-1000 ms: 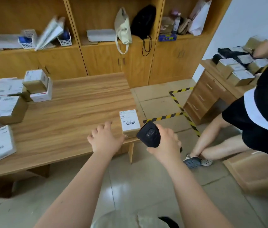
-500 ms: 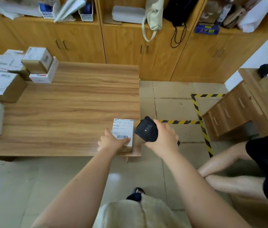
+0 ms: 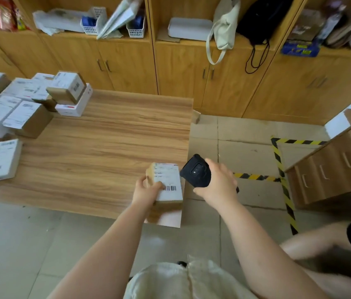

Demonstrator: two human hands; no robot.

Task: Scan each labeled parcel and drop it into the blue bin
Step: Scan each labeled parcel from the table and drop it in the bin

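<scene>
Just below the centre of the frame, the left hand [image 3: 146, 190] grips a small brown cardboard parcel [image 3: 167, 182]. Its fingers curl round the left edge and the thumb lies on the white barcode label on top. The parcel sits at the near right corner of the wood-grain worktop [image 3: 105, 147]. The right hand [image 3: 217, 184] is clasped round a chunky black scanner [image 3: 196, 173] with rounded corners, just beside the parcel. More labelled cardboard boxes [image 3: 25, 98] are heaped at the upper left of the frame.
</scene>
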